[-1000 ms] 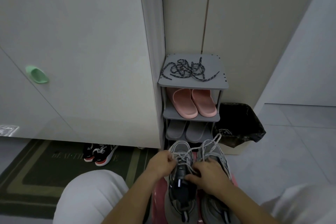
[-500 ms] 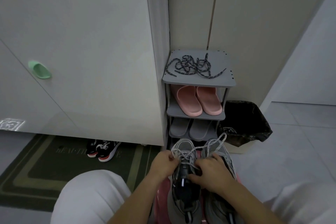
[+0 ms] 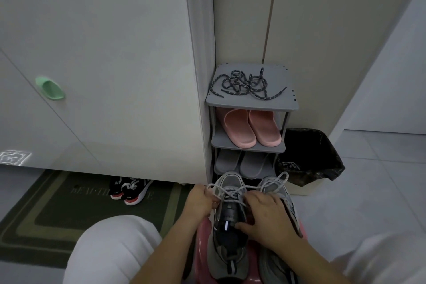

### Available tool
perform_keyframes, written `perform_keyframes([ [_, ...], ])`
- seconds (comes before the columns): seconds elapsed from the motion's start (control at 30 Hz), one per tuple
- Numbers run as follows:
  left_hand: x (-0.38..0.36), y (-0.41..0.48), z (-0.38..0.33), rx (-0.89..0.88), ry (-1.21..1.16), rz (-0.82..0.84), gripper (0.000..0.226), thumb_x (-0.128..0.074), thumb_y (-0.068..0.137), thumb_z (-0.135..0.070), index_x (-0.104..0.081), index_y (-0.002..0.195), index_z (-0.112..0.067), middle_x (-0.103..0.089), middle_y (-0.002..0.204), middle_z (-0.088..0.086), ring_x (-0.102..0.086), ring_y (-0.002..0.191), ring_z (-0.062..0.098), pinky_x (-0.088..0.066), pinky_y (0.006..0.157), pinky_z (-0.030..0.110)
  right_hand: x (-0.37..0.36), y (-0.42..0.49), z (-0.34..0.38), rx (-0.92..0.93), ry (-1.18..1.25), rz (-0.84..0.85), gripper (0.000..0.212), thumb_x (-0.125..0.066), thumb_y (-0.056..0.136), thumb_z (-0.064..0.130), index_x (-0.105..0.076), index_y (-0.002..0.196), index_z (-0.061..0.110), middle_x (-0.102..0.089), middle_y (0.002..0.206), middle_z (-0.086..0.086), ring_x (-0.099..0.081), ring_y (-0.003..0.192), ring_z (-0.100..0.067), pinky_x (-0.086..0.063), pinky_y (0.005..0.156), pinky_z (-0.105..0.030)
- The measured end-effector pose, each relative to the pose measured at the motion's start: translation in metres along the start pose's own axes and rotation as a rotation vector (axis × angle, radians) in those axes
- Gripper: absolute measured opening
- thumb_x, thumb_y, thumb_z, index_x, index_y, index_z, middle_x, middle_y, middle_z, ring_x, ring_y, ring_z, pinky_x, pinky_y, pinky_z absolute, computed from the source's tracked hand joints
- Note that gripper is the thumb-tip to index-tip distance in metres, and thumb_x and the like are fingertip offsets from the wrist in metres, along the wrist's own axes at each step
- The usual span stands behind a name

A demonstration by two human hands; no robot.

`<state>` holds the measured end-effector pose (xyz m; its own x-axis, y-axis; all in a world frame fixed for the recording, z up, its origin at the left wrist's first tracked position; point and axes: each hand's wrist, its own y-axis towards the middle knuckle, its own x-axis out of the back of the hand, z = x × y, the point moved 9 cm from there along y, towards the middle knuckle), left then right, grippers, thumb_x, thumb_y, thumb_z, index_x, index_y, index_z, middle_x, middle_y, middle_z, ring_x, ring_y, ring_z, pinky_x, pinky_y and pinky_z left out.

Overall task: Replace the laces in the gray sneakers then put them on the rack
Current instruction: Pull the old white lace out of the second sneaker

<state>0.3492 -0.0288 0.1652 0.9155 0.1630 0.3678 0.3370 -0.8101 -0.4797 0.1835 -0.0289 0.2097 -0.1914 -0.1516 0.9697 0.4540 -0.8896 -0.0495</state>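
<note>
We are in a home entryway: a small grey plastic shoe rack (image 3: 251, 105) holding pink slippers (image 3: 252, 127), a green doormat (image 3: 69, 210), pale floor tiles (image 3: 373, 191).

Left gray sneaker (image 3: 230, 181): mesh toe, dark tongue, toe pointing at rack (image 3: 251, 105). Light gray laces (image 3: 233, 192): slack, partly undone, loops trailing across both toes. Right gray sneaker (image 3: 270, 184): just beside, parallel, largely hidden. Dark speckled laces (image 3: 247, 86): loose tangle on rack's top shelf.
</note>
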Motion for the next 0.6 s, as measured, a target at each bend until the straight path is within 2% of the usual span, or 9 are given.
perform_keyframes([
  [0.03, -0.001, 0.000, 0.001, -0.012, 0.002, 0.003, 0.023, -0.041, 0.097, -0.007, -0.041, 0.074, -0.012, -0.065, 0.090, 0.017, -0.062, 0.076, 0.024, -0.037, 0.052, 0.025, 0.007, 0.000, 0.003, 0.003, -0.006, -0.082, 0.063, -0.070, 0.057, 0.066, -0.062, 0.104, 0.025, -0.062, 0.101, 0.007, -0.063, 0.094, -0.016, -0.048, 0.087, -0.034],
  [0.1, -0.002, -0.001, 0.000, -0.071, 0.050, 0.011, 0.021, -0.048, 0.096, -0.016, -0.045, 0.075, -0.015, -0.062, 0.082, 0.006, -0.059, 0.073, 0.016, -0.042, 0.058, 0.026, 0.017, -0.002, 0.011, 0.013, -0.006, -0.157, 0.047, -0.078, 0.053, 0.059, -0.061, 0.080, 0.024, -0.060, 0.079, 0.007, -0.062, 0.072, -0.013, -0.050, 0.063, -0.025],
  [0.2, -0.009, -0.006, -0.005, -0.174, 0.150, 0.044, 0.016, -0.059, 0.092, -0.025, -0.052, 0.084, -0.013, -0.053, 0.074, -0.005, -0.051, 0.072, 0.012, -0.041, 0.066, 0.024, 0.008, -0.001, 0.008, -0.038, 0.084, -0.049, 0.032, -0.058, 0.082, 0.051, -0.049, 0.079, 0.021, -0.061, 0.087, 0.000, -0.060, 0.087, -0.019, -0.039, 0.066, -0.029],
  [0.27, -0.009, -0.008, -0.005, -0.192, 0.253, 0.009, 0.017, -0.057, 0.093, -0.028, -0.052, 0.086, -0.013, -0.054, 0.077, -0.003, -0.050, 0.075, 0.013, -0.037, 0.066, 0.023, 0.000, 0.001, 0.005, -0.060, 0.150, -0.007, 0.031, -0.050, 0.088, 0.050, -0.044, 0.077, 0.021, -0.060, 0.086, -0.002, -0.059, 0.089, -0.021, -0.034, 0.065, -0.028],
  [0.37, -0.004, -0.007, -0.005, -0.187, 0.408, -0.071, 0.016, -0.051, 0.095, -0.025, -0.050, 0.085, -0.013, -0.058, 0.085, 0.003, -0.054, 0.078, 0.018, -0.040, 0.068, 0.026, -0.010, 0.004, 0.006, -0.057, 0.215, 0.075, 0.030, -0.050, 0.088, 0.040, -0.039, 0.067, 0.022, -0.057, 0.074, -0.001, -0.056, 0.079, -0.021, -0.033, 0.063, -0.029],
  [0.4, -0.003, -0.004, -0.004, -0.174, 0.394, -0.077, 0.015, -0.048, 0.095, -0.021, -0.049, 0.084, -0.011, -0.060, 0.087, 0.005, -0.056, 0.079, 0.022, -0.046, 0.069, 0.029, -0.011, 0.006, 0.005, -0.054, 0.227, 0.094, 0.034, -0.050, 0.088, 0.036, -0.034, 0.061, 0.021, -0.049, 0.066, 0.002, -0.052, 0.072, -0.019, -0.031, 0.059, -0.029],
  [0.47, 0.000, 0.000, 0.000, -0.103, 0.189, -0.053, 0.017, -0.042, 0.095, -0.013, -0.050, 0.082, -0.006, -0.065, 0.087, 0.013, -0.062, 0.077, 0.028, -0.054, 0.067, 0.036, -0.011, 0.007, 0.002, -0.058, 0.234, 0.106, 0.039, -0.051, 0.085, 0.027, -0.028, 0.054, 0.021, -0.036, 0.055, 0.004, -0.042, 0.057, -0.014, -0.026, 0.049, -0.027],
  [0.53, 0.001, 0.000, 0.005, -0.020, 0.028, -0.025, 0.025, -0.034, 0.099, -0.013, -0.052, 0.090, 0.003, -0.067, 0.083, 0.016, -0.062, 0.066, 0.024, -0.050, 0.053, 0.029, -0.012, 0.006, 0.000, -0.059, 0.239, 0.119, 0.040, -0.052, 0.083, 0.024, -0.028, 0.052, 0.020, -0.033, 0.052, 0.004, -0.034, 0.048, -0.007, -0.020, 0.044, -0.018],
  [0.6, 0.000, 0.000, 0.008, -0.016, 0.020, -0.015, 0.029, -0.032, 0.101, -0.016, -0.051, 0.099, 0.007, -0.068, 0.084, 0.015, -0.062, 0.065, 0.020, -0.046, 0.047, 0.025, -0.013, 0.003, 0.001, -0.051, 0.238, 0.123, 0.041, -0.053, 0.083, 0.024, -0.027, 0.051, 0.020, -0.032, 0.052, 0.005, -0.032, 0.047, -0.006, -0.019, 0.044, -0.017],
])
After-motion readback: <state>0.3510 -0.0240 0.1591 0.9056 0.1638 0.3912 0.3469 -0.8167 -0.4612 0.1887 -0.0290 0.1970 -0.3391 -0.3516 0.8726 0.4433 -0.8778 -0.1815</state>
